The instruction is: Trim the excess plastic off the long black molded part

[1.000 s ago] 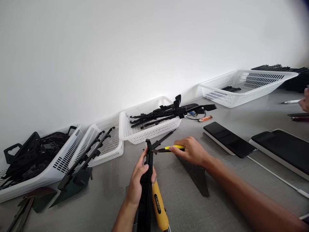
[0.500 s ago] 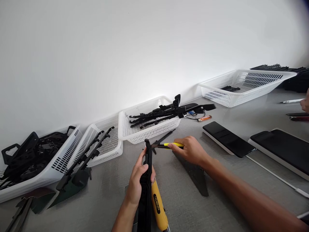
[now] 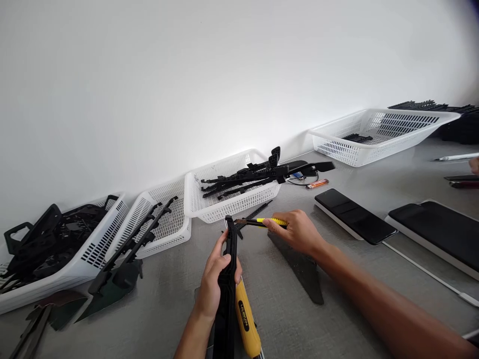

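My left hand [image 3: 215,279] is closed around a long black plastic part [image 3: 225,309] that stands up toward the baskets, thumb along its face. In my right hand [image 3: 299,229] is a yellow and black utility knife [image 3: 275,222]. Its blade end points left, close beside the upper end of the plastic part; whether it touches, I cannot tell. Just right of my left hand, a tool with a yellow handle [image 3: 247,319] lies on the table. Beneath my right hand and forearm lies a flat dark triangular piece [image 3: 299,271].
White baskets [image 3: 224,214] with black plastic parts line the wall, some parts overhanging. Another white basket [image 3: 337,152] stands back right. Two phone-like black-topped devices [image 3: 355,214] lie on the right. An orange lighter-like item [image 3: 317,184] lies behind them. Another person's hand [image 3: 474,165] shows at the right edge.
The knife and my right hand have shifted slightly, the blade end now a little higher beside the plastic part. My left hand keeps its hold on the part.
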`<state>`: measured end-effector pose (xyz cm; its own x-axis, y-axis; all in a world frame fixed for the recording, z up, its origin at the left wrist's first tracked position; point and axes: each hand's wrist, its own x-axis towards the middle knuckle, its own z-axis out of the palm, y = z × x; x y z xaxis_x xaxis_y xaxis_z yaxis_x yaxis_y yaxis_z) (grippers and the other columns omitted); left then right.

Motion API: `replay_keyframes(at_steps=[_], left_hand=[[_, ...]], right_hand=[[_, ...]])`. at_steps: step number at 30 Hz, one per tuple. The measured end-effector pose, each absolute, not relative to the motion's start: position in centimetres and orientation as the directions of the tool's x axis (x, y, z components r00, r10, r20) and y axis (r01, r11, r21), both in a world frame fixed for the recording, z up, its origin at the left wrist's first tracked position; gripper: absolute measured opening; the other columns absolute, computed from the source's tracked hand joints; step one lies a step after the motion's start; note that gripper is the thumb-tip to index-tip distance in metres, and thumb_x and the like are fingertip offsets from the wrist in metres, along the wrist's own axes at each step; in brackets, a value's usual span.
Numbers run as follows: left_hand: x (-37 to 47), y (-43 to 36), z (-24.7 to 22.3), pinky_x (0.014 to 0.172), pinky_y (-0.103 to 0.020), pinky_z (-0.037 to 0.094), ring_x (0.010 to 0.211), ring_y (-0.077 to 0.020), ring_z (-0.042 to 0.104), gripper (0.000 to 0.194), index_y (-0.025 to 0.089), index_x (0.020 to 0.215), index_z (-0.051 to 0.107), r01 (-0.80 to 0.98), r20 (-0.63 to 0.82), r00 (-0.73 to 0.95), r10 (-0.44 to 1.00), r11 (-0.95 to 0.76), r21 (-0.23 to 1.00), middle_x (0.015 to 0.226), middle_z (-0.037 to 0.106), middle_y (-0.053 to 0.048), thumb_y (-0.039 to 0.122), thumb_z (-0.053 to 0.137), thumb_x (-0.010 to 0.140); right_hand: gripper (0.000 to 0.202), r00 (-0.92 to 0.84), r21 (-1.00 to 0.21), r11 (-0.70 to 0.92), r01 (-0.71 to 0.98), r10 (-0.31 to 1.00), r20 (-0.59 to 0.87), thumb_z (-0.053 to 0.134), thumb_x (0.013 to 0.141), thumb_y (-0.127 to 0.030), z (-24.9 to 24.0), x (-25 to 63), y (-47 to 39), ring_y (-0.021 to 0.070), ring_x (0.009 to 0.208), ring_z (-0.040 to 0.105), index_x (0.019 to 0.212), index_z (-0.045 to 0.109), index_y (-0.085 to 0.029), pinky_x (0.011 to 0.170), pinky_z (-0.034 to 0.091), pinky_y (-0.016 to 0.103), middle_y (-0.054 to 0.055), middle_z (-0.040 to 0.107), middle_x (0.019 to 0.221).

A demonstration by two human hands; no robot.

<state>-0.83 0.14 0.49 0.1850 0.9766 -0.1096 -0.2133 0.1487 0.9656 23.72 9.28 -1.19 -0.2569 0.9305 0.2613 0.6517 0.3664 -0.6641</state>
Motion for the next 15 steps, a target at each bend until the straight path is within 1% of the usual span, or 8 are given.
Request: replay_keyframes(at_steps=[4, 9, 12, 15], left_hand=[[-0.81, 0.17, 0.49, 0.054, -0.026, 0.036, 0.053, -0.0142, 0.04, 0.079, 0.016, 0.17, 0.031, -0.223, -0.097, 0.18, 0.979, 0.137, 0.965, 0.063, 0.058, 0.003, 0.049, 0.056, 0.102], [-0.79, 0.13, 0.52, 0.055, -0.026, 0.037, 0.054, -0.0143, 0.042, 0.078, 0.017, 0.169, 0.033, -0.215, -0.122, 0.157, 0.98, 0.154, 0.964, 0.064, 0.058, 0.002, 0.05, 0.056, 0.102], [-0.69, 0.11, 0.61, 0.056, -0.026, 0.039, 0.054, -0.0147, 0.042, 0.08, 0.017, 0.169, 0.033, -0.207, -0.134, 0.141, 0.981, 0.161, 0.965, 0.064, 0.059, 0.002, 0.057, 0.053, 0.103], [-0.5, 0.07, 0.76, 0.056, -0.026, 0.038, 0.055, -0.0149, 0.042, 0.082, 0.015, 0.167, 0.033, -0.192, -0.146, 0.121, 0.982, 0.168, 0.967, 0.063, 0.059, 0.002, 0.063, 0.051, 0.103]], right_hand=[[0.069, -0.318, -0.675, 0.403, 0.619, 0.914, 0.254, 0.04, 0.101, -0.077, -1.21, 23.48, 9.23, 0.0107, 0.056, 0.026, 0.064, 0.042, -0.019, 0.06, 0.018, 0.032, -0.003, 0.034, 0.057], [0.069, -0.251, -0.669, 0.364, 0.649, 0.932, 0.263, 0.039, 0.101, -0.077, -1.35, 23.36, 9.33, 0.0112, 0.056, 0.026, 0.064, 0.045, -0.019, 0.06, 0.017, 0.033, -0.002, 0.035, 0.056], [0.067, -0.334, -0.681, 0.428, 0.594, 0.902, 0.275, 0.042, 0.103, -0.073, -1.31, 23.51, 9.2, 0.0104, 0.056, 0.028, 0.064, 0.043, -0.019, 0.059, 0.018, 0.032, -0.003, 0.037, 0.057], [0.064, -0.438, -0.675, 0.496, 0.546, 0.856, 0.275, 0.046, 0.103, -0.07, -1.31, 23.34, 8.92, 0.01, 0.056, 0.031, 0.065, 0.044, -0.019, 0.059, 0.02, 0.031, -0.003, 0.041, 0.059]])
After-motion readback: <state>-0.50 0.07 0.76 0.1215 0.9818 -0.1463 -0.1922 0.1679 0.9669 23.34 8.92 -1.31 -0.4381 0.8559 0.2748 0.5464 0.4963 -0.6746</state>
